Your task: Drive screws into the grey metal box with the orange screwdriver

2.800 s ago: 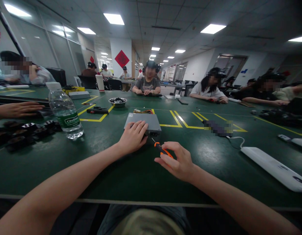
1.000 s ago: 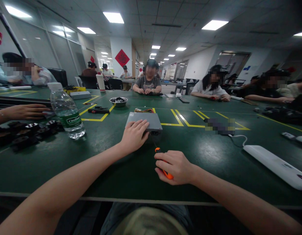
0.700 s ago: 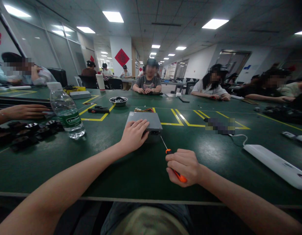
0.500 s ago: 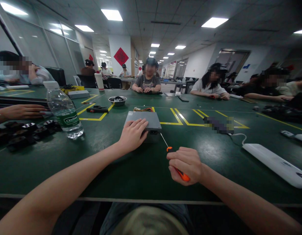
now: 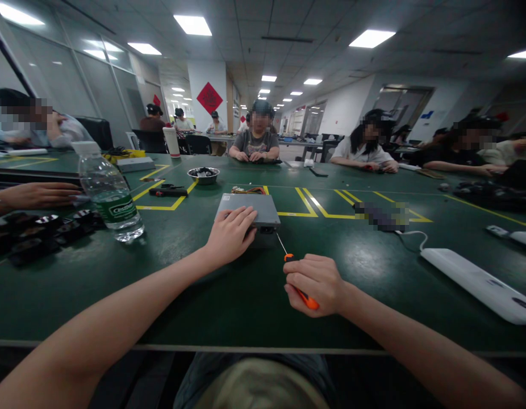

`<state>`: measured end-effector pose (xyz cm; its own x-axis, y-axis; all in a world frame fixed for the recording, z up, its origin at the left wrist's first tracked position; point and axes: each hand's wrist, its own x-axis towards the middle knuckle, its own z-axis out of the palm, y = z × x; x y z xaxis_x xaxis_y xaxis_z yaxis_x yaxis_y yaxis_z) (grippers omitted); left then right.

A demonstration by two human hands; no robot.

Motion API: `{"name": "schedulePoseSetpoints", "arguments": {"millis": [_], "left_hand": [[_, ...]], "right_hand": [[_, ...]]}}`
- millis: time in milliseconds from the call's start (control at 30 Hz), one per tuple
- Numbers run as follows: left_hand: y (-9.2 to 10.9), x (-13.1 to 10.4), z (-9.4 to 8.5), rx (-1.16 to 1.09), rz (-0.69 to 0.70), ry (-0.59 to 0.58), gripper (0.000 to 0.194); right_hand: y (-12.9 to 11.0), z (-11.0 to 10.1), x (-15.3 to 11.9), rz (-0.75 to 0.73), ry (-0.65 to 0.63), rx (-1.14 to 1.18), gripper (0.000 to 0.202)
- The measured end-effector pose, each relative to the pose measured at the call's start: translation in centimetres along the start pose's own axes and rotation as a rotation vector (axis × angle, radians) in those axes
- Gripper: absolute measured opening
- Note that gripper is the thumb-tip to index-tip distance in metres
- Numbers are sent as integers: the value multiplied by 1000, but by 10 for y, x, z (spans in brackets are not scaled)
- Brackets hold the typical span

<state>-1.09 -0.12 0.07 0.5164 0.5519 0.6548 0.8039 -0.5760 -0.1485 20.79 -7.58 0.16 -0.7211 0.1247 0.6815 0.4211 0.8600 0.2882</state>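
A grey metal box (image 5: 263, 205) with a socket on its near side lies on the green table (image 5: 246, 295), coloured cables behind it. My left hand (image 5: 232, 232) rests on its top at the left, fingers extended over the lid; whether it grips the near edge is hard to see. Wrapped in the fingers of my right hand (image 5: 316, 283) is an orange and black screwdriver (image 5: 308, 299). Its thin shaft points up and left, the tip at or very near the box's near right corner.
Left of the box stand a water bottle (image 5: 113, 196), black parts (image 5: 33, 233) and another person's hand (image 5: 41, 196). Beyond are a metal bowl (image 5: 203, 175) and a black tool (image 5: 168, 191). A white device (image 5: 480, 284) with a cable lies right. People sit around the table.
My right hand and the screwdriver have shifted slightly left and up, toward the box's near right corner. My left hand stays on the box.
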Motion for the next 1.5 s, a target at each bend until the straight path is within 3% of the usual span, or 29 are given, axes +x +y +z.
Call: {"name": "schedulePoseSetpoints", "arguments": {"millis": [233,500,800,1133,1333,1500], "left_hand": [[0,0,0,15,18,-2,39],[0,0,0,43,47,-6,40],[0,1,-2,49,50,-17,40],[0,0,-1,57,51,-12,39],[0,-1,-1,63,62,-5,40],[0,-1,-1,70,60,-2,39]], "right_hand": [[-1,2,-1,33,24,-8,3],[-3,4,-2,102,157,-8,16],[-3,5,1,77,16,-9,13],[-7,9,0,105,34,60,12],[-7,4,3,97,38,88,41],[-6,4,2,97,20,94,33]]}}
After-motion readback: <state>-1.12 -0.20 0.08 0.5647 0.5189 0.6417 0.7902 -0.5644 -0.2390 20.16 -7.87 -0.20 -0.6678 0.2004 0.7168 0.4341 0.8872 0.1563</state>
